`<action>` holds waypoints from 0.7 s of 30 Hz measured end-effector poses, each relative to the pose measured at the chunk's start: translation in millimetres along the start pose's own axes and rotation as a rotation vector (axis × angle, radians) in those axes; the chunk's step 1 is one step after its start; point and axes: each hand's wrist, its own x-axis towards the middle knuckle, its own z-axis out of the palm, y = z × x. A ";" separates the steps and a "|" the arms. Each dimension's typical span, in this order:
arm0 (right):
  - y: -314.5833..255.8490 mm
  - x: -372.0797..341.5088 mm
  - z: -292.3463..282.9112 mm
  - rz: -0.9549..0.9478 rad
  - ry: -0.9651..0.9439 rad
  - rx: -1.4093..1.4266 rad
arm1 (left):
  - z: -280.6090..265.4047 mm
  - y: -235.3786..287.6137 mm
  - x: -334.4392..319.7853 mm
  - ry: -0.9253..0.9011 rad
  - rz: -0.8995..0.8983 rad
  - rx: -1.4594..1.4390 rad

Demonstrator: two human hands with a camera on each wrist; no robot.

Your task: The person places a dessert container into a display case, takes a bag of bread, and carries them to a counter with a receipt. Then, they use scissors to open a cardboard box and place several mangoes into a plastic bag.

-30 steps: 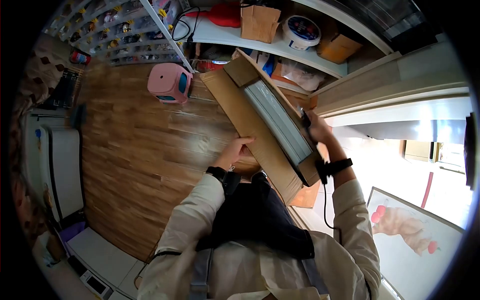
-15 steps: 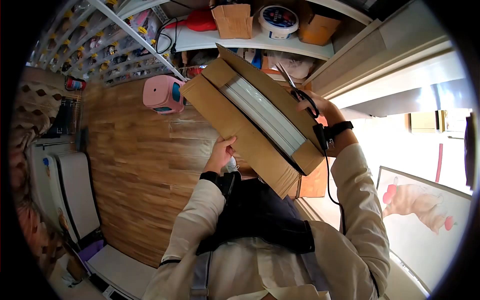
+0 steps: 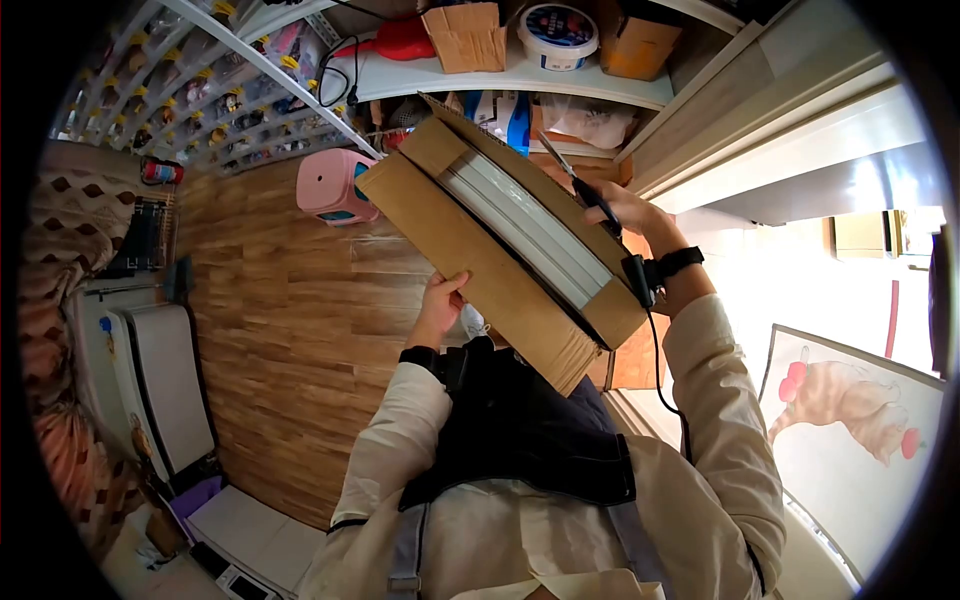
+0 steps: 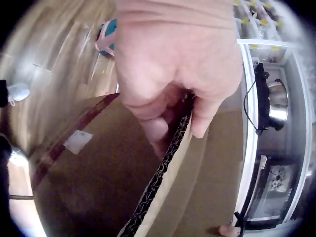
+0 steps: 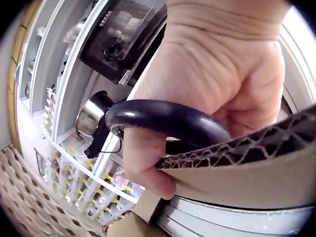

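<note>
Apparently steadying cardboard box (image 3: 487,262) between left hand (image 3: 438,308), gripping one flap (image 4: 111,163), and right hand (image 3: 630,212), grasping scissors (image 3: 583,190) and opposite wall (image 5: 247,185); next, probably needing level support to retain white panels (image 3: 526,230) inside.

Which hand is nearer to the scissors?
Right. The right hand holds the scissors, at the right edge of the cardboard box; the left hand is apart from them, pinching the box's opposite edge.

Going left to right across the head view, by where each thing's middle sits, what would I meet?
Patterned curtain, pink stool, left hand, cardboard box, scissors, right hand, framed picture.
</note>
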 end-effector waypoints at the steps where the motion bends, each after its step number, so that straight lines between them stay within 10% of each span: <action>1: -4.4 -2.0 3.2 -0.002 0.000 -0.001 | 3.1 0.8 -2.3 0.000 0.002 0.000; 16: -26.5 -21.4 57.9 -0.026 0.289 -0.523 | 3.1 3.8 -12.8 0.028 0.051 0.048; 21: 1.2 -35.2 74.6 0.270 0.262 -0.680 | 1.4 1.9 -6.4 0.053 0.022 0.091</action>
